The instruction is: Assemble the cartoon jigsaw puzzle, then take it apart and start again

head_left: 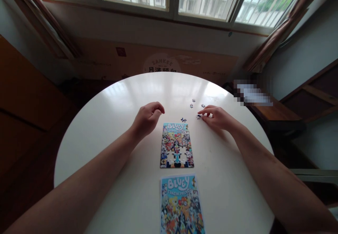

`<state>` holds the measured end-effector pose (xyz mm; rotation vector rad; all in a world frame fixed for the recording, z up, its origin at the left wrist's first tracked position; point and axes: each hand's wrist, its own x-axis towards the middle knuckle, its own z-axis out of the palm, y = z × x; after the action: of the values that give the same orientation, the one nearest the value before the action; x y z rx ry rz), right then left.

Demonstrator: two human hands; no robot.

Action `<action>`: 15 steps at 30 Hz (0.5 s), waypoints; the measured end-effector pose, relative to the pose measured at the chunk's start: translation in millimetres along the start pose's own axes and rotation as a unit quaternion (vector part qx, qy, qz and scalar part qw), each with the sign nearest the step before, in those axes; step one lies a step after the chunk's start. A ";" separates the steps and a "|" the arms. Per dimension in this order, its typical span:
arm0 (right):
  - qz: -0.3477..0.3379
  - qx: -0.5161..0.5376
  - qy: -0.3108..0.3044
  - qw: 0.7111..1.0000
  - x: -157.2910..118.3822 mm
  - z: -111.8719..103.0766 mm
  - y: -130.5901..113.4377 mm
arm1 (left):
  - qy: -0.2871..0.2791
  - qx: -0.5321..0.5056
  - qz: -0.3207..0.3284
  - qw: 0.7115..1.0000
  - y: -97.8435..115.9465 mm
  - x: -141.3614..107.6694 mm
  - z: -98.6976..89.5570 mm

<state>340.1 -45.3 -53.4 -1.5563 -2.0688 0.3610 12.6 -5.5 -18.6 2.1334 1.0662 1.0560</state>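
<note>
My left hand [149,117] rests on the table left of the jigsaw puzzle, its fingers curled in and closed, with nothing visible in them. My right hand [216,117] is at the right, its thumb and index finger closed about a small puzzle piece [198,117] at table height. Between and nearer than the hands lies the jigsaw puzzle [175,139], a colourful "Bluey" picture with white gaps in its lower part. One loose piece [183,120] lies just above its top edge. More loose pieces lie beyond, including one piece [191,105] and another [203,105] by my right fingers.
A printed picture card [182,198] with the same design lies below the puzzle, near the bottom of the view. Everything stands on a round white table [105,121]. Beyond its far edge are a cardboard panel [100,57] and windows. A wooden surface [280,112] stands at the right.
</note>
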 end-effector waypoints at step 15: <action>0.011 -0.044 -0.015 0.999 1.9 -0.5 1.5 | 0.003 -0.001 -0.002 1.000 -3.0 0.4 1.5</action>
<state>341.2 -43.1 -53.2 -1.6349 -2.1183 0.3072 12.8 -3.7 -21.4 2.1265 1.0706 1.0630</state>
